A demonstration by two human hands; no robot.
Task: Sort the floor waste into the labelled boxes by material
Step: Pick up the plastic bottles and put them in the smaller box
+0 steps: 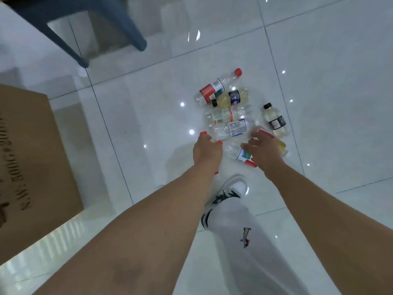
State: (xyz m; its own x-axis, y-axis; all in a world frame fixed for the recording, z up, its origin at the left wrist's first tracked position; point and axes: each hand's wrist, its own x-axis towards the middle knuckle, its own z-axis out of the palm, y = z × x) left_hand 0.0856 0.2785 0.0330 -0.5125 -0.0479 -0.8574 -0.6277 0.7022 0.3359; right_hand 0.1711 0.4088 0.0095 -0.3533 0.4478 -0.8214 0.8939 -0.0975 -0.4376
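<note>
Several plastic bottles lie in a heap on the white tiled floor. Farthest is a clear red-capped bottle (214, 89), then a yellow-liquid bottle with a dark label (230, 97) and two clear bottles (230, 128). A black-capped bottle (275, 122) lies apart at the right. My left hand (207, 149) reaches down with fingers apart, its tips at the near end of a clear bottle. My right hand (261, 150) hovers with fingers spread over a blue-labelled bottle (240, 153) and a yellowish one (280, 145), partly hiding both. Neither hand visibly holds anything.
A brown cardboard box (32, 167) with printed lettering stands at the left edge. Blue chair legs (127, 28) stand at the top left. My leg in white trousers and a white-and-green shoe (234, 188) is planted just below the heap.
</note>
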